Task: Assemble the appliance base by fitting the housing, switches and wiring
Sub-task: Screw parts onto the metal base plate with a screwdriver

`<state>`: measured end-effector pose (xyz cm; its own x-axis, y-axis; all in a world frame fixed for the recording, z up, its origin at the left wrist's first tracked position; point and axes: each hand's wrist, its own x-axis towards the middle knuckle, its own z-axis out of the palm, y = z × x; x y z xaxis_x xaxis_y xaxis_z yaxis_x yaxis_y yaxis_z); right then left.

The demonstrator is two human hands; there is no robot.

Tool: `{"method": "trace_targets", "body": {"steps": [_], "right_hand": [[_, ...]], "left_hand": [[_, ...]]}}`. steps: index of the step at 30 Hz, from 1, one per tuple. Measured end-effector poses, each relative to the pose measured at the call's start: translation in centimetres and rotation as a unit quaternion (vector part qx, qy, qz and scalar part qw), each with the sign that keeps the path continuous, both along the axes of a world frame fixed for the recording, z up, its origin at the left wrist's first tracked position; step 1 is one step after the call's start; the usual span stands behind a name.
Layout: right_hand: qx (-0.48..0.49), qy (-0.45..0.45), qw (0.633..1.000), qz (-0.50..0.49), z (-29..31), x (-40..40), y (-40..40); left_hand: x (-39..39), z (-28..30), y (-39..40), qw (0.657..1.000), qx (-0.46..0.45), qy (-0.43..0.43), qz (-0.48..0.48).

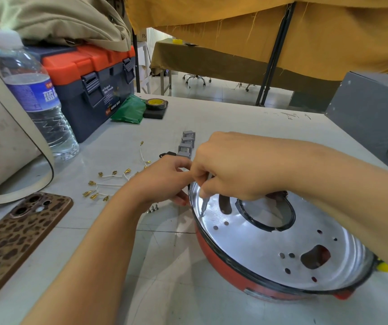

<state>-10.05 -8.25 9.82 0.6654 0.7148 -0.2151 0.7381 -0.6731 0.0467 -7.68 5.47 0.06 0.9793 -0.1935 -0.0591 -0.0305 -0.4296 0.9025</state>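
Base (282, 249) sits on desk (246, 118), near-right. Both hands over its far-left rim — left hand (164, 179) outside the rim, right hand (232, 165) above the plate, screwdriver (204, 205) tip down on the plate just inside the rim. Switches (187, 144) in a row just behind the hands. Wires (115, 181) left of the hands, screws (152, 208) just under the left hand. Phone (17, 240) near-left. Bottle (38, 97) far-left, toolbox (90, 83) right of it — tape (156, 104) right of the toolbox. Box (373, 120) at far right.
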Motion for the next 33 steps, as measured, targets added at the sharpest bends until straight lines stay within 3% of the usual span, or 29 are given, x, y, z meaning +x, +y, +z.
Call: {"method": "trace_targets", "body": {"steps": [8,21,26,33], "right_hand": [[0.047,0.044,0.994,-0.092,-0.2,0.3,0.0],[0.043,0.017,0.994,-0.101,-0.8,-0.6,-0.6],[0.135,0.054,0.981,-0.128,-0.7,-0.4,-2.9],[0.335,0.114,0.914,-0.199,-2.5,-0.5,-7.7]], "left_hand": [[-0.2,0.2,-0.2,1.000,-0.011,0.016,0.010],[0.0,0.1,-0.1,1.000,-0.002,0.022,0.016],[0.1,0.0,-0.1,1.000,-0.003,0.025,0.018],[-0.2,0.3,0.3,1.000,0.015,0.003,0.027]]}}
